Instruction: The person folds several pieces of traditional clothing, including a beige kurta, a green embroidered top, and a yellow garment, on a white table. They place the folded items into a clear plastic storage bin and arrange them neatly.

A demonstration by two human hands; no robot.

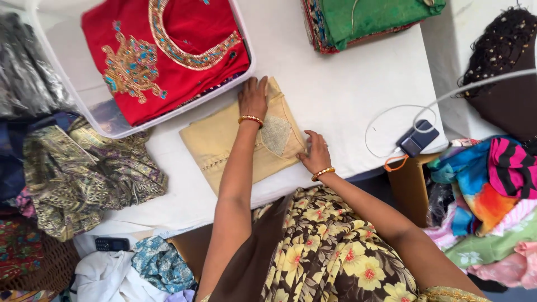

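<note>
A white cloth-covered surface [347, 84] carries the work. At its far left corner sits a clear plastic tub [106, 120] holding a folded red garment with gold and turquoise embroidery [168, 50]; at the far edge lies a stack of folded green fabric [363, 19]. In the middle lies a folded beige garment with a pale lace patch [224, 142], its long side slanting towards the tub. The left hand [253, 96] lies flat on the garment's far corner, fingers spread and pressing down, gripping nothing. The right hand [316, 152] rests open at the near right edge, fingertips touching the fold. Further right, a small dark phone with a white cable [417, 140] lies near the surface's corner.
</note>
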